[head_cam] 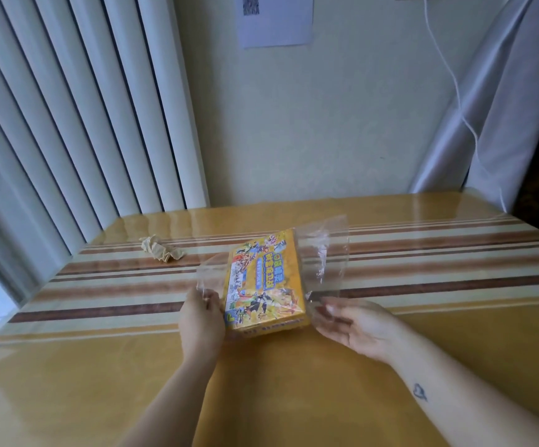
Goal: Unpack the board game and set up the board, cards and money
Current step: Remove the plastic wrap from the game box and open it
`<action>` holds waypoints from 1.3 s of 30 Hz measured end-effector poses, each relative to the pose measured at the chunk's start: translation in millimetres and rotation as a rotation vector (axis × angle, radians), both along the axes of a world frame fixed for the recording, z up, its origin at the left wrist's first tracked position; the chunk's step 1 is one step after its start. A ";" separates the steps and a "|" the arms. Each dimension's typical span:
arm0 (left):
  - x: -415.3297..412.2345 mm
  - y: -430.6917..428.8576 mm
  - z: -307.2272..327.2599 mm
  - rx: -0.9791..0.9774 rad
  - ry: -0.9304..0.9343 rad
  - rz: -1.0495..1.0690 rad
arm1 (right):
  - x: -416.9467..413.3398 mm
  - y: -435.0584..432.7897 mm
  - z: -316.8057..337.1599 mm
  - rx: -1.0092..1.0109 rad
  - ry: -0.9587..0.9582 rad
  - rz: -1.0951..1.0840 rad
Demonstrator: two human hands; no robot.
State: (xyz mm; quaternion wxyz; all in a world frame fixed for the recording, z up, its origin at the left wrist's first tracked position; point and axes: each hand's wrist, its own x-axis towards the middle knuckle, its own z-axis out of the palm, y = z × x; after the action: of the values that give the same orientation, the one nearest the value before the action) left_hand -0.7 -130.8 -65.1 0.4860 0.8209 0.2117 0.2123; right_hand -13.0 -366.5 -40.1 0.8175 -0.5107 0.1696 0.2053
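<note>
A yellow board game box [263, 282] with bright cartoon art lies on the table [294, 382], between my two hands. Clear plastic wrap [323, 253] stands up loose on both sides of the box. My left hand [201, 321] pinches the left flap of the wrap beside the box's near left corner. My right hand [355, 327] is at the box's near right corner, palm up with fingers fairly straight, and the right flap of wrap rises from its fingertips. Whether those fingertips pinch the wrap is unclear.
A crumpled yellowish paper or cloth [161, 248] lies at the far left of the striped tabletop. Vertical blinds [68, 108] hang at the left, a wall stands behind the table, and a curtain [503, 108] with a white cable hangs at the right.
</note>
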 end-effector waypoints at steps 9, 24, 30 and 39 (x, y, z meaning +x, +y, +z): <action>-9.1 -9.1 15.4 0.032 -0.098 -0.002 | 12.8 7.9 10.5 -0.411 -0.217 0.125; -6.7 3.9 12.3 0.119 -0.126 -0.098 | 13.6 -0.6 10.3 -0.389 -0.140 0.273; -1.9 19.7 5.9 0.126 -0.097 -0.075 | 23.9 -10.2 9.2 -0.433 -0.111 0.207; -3.0 63.0 -4.5 0.126 0.031 0.057 | 30.9 -26.8 3.9 -0.457 -0.077 -0.122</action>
State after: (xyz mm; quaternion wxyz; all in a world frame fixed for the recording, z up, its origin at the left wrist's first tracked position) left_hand -3.7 -67.8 -69.6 0.4239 0.8468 0.2287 0.2259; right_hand 18.0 -393.3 -36.2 0.6975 -0.6787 0.2108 0.0921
